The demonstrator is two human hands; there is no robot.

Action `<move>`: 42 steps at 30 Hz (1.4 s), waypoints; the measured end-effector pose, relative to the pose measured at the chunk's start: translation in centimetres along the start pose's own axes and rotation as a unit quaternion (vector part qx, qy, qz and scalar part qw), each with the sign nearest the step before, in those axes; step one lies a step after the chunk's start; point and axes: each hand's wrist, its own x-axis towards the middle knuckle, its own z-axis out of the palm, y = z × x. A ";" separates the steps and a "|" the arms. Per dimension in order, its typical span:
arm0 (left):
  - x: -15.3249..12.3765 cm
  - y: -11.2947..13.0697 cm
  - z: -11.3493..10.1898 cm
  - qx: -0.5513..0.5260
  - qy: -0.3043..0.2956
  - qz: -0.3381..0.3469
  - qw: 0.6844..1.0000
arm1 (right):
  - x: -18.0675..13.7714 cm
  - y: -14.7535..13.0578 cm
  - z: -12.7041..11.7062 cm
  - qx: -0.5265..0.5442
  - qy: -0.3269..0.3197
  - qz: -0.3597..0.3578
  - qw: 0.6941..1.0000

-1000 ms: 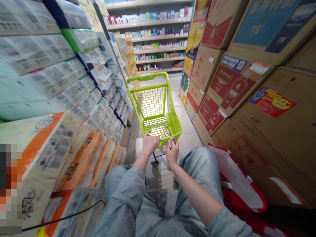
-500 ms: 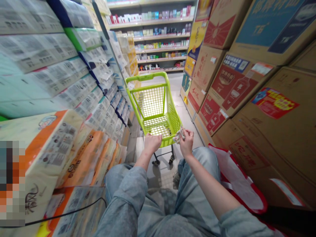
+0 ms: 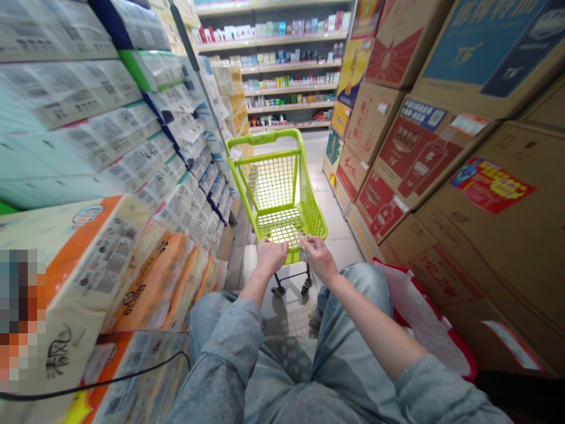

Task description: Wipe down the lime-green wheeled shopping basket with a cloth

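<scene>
Wiping of the green cart (image 3: 282,194) rim seems in hand: our left hand (image 3: 270,255) grips the near edge, our right hand (image 3: 318,257) pinches a small cloth (image 3: 304,252) against it. Next we should probably slide the cloth along.

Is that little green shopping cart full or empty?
Empty. Through the lime-green plastic mesh shopping cart only its bare basket floor shows. The left hand grips its near rim; the right hand holds a small crumpled white cloth there.

Green cart (image 3: 282,194) on tiled floor (image 3: 338,235)
</scene>
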 end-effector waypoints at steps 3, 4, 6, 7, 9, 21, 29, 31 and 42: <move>0.0 0.3 -0.2 -0.011 -0.001 -0.005 1.000 | 0.2 2.5 -2.0 -0.032 -0.004 -0.001 0.999; 0.0 0.5 -0.3 -0.015 -0.002 -0.004 1.000 | 0.3 3.2 -2.6 -0.039 -0.002 0.005 0.999; 0.1 0.9 -0.3 -0.023 -0.002 -0.003 1.000 | 0.5 4.2 -3.5 -0.052 0.001 0.017 0.999; 0.1 1.1 -0.3 -0.027 -0.001 -0.003 1.000 | 0.5 4.4 -3.7 -0.057 0.004 0.020 0.998; 0.3 1.5 -0.2 -0.032 -0.001 -0.006 0.999 | 0.4 4.4 -3.6 -0.059 0.014 0.025 0.998; 0.3 1.2 -0.5 -0.040 0.005 -0.001 0.999 | 0.0 0.3 -0.5 -0.042 -0.014 -0.031 0.999; 0.4 0.5 -1.0 -0.035 -0.022 0.016 0.999 | 0.2 5.4 -3.9 -0.093 0.019 0.059 0.994; 0.5 0.6 -1.0 -0.034 -0.032 0.018 0.999 | 0.3 5.3 -4.0 -0.079 0.023 0.063 0.995; 0.9 0.5 -1.0 -0.030 -0.066 0.008 0.997 | 0.1 2.1 -1.7 -0.022 0.051 0.070 0.996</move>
